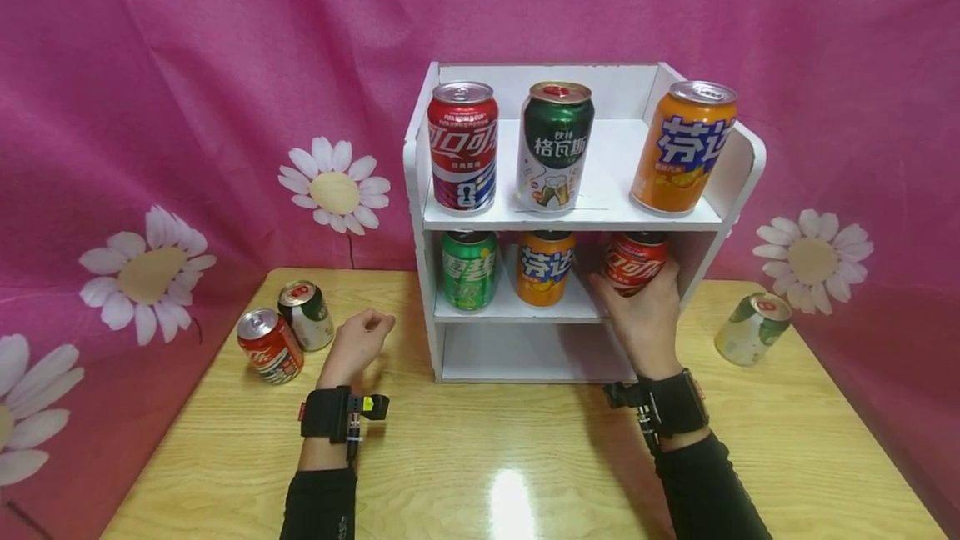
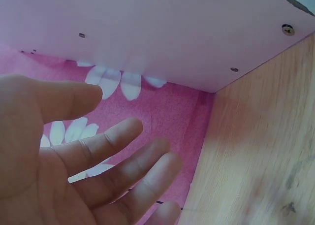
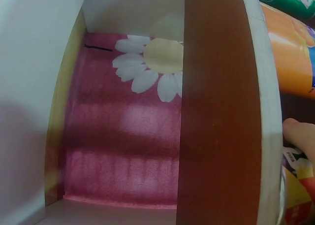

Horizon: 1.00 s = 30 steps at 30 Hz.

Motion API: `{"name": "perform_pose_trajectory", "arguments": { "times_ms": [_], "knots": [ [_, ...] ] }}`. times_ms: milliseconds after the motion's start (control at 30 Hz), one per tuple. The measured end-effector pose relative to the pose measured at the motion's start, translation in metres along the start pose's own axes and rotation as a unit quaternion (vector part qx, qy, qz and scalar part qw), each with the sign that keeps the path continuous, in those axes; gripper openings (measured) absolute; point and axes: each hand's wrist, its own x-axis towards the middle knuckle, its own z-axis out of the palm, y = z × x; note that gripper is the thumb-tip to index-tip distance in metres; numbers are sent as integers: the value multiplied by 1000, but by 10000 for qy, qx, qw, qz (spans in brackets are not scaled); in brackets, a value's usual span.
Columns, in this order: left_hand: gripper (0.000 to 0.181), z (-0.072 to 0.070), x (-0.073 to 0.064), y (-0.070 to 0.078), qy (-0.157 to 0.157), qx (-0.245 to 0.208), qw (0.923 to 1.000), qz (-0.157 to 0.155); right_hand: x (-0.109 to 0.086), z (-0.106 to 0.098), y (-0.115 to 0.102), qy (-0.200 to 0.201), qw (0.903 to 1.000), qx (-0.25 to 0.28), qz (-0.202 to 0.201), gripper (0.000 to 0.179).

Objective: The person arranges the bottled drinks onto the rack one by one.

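Note:
My right hand (image 1: pixel 648 319) reaches into the middle level of a white shelf unit (image 1: pixel 491 223). It holds a red cola can (image 1: pixel 636 261) at the right end of that level, thumb and fingers on either side. In the right wrist view, part of this can (image 3: pixel 298 195) shows below the thumb, beyond the shelf edge. Left of it stand an orange soda can (image 1: pixel 545 269) and a green soda can (image 1: pixel 469 273). My left hand (image 1: pixel 360 344) is over the table left of the unit, holding nothing, its fingers (image 2: pixel 147 171) relaxed and slightly bent.
On the top level stand a red cola can (image 1: pixel 462 148), a green-and-white can (image 1: pixel 556 148) and an orange can (image 1: pixel 682 148). A cola can (image 1: pixel 272 348) and a green-and-white can (image 1: pixel 307 319) sit at the table's left; another green-and-white can (image 1: pixel 752 330) is at right. Behind hangs a pink flowered cloth (image 1: pixel 225 65).

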Motion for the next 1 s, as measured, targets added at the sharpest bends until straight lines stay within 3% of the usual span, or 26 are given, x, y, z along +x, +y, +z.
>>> {"name": "perform_pose_trajectory", "arguments": {
  "times_ms": [333,667,1000],
  "knots": [
    [39,0,-1,3,-25,-55,10000,9,3,-4,7,-371,9988,300,66,86],
    [40,0,0,2,-3,10,10000,25,-3,4,6,300,9986,248,-365,87],
    [43,-1,0,1,-27,-1,10000,-5,-3,4,7,181,9993,123,-316,85]
  ]
}}
